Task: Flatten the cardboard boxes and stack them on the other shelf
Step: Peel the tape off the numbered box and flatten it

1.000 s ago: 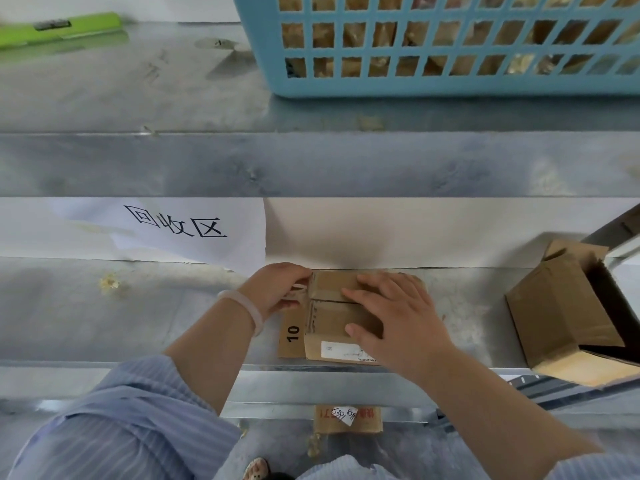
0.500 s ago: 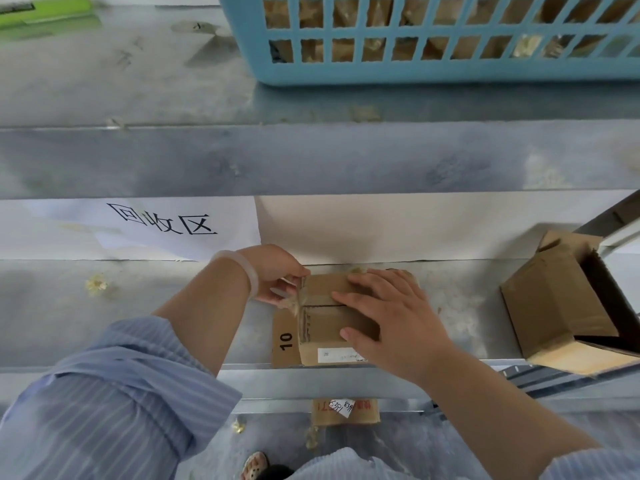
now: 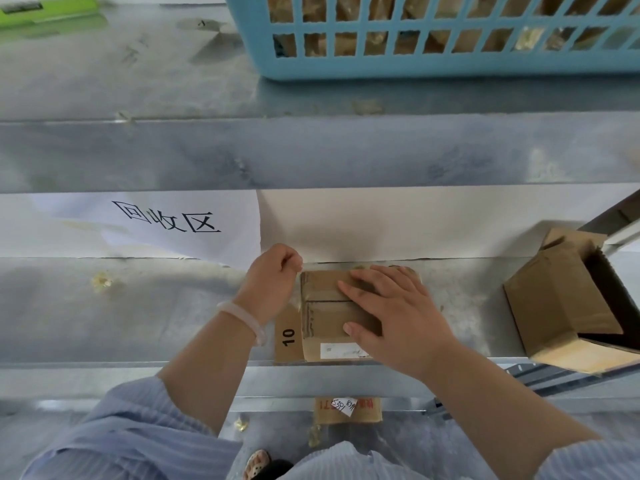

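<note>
On the shelf [image 3: 138,317], right hand [image 3: 398,317] lies flat, fingers straight, pressing the flattened box [image 3: 323,323] down. At that box's far left corner, left hand [image 3: 272,284] is curled; can't tell if it pinches anything. Well right of the right hand, open box [image 3: 554,303] on its side.

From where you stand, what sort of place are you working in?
Probably a warehouse or stockroom recycling corner: bare metal shelving, a handwritten paper sign reading "recycling area", a blue basket above, and a flattened cardboard box near an open box.
</note>
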Action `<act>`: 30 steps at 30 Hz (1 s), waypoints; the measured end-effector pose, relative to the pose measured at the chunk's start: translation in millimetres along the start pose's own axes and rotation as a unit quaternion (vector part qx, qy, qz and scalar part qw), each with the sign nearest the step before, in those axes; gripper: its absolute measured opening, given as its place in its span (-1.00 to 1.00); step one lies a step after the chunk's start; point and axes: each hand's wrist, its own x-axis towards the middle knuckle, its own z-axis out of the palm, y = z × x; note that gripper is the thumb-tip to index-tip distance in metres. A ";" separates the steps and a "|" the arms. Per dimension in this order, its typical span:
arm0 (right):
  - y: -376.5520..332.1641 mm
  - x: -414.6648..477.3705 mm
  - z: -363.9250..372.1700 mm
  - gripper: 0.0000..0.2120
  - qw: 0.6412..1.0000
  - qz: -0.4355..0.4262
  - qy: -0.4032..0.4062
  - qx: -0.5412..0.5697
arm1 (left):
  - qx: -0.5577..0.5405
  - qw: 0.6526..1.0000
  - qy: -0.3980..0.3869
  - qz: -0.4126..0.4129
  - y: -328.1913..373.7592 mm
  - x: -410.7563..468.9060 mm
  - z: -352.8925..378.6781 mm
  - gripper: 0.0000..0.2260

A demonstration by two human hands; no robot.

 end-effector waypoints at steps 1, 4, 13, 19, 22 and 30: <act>0.0 0.7 0.1 -0.40 1.000 0.002 0.000 -0.001 | -0.019 1.000 0.005 0.002 -0.1 -0.7 -2.0 -0.80; -0.5 1.5 0.9 -0.39 1.000 0.004 -0.002 0.000 | -0.041 0.999 -0.007 0.001 -1.4 -5.4 -9.0 -0.80; -2.1 2.3 -1.4 -0.37 1.000 0.005 -0.015 -0.008 | -0.036 0.999 0.012 0.007 3.6 -8.9 -18.3 -0.87; -2.7 2.4 -2.6 -0.36 1.000 0.007 -0.016 -0.011 | 0.122 0.974 0.023 0.188 -1.0 -24.5 -18.2 -0.90; -3.1 2.5 -3.2 -0.36 1.000 0.006 -0.020 -0.017 | 0.110 0.970 -0.019 0.214 -7.9 -30.3 -27.6 -0.90; -5.5 2.1 -5.0 -0.34 0.999 0.007 -0.025 -0.026 | 0.151 0.962 -0.011 0.228 -4.0 -31.7 -22.8 -0.93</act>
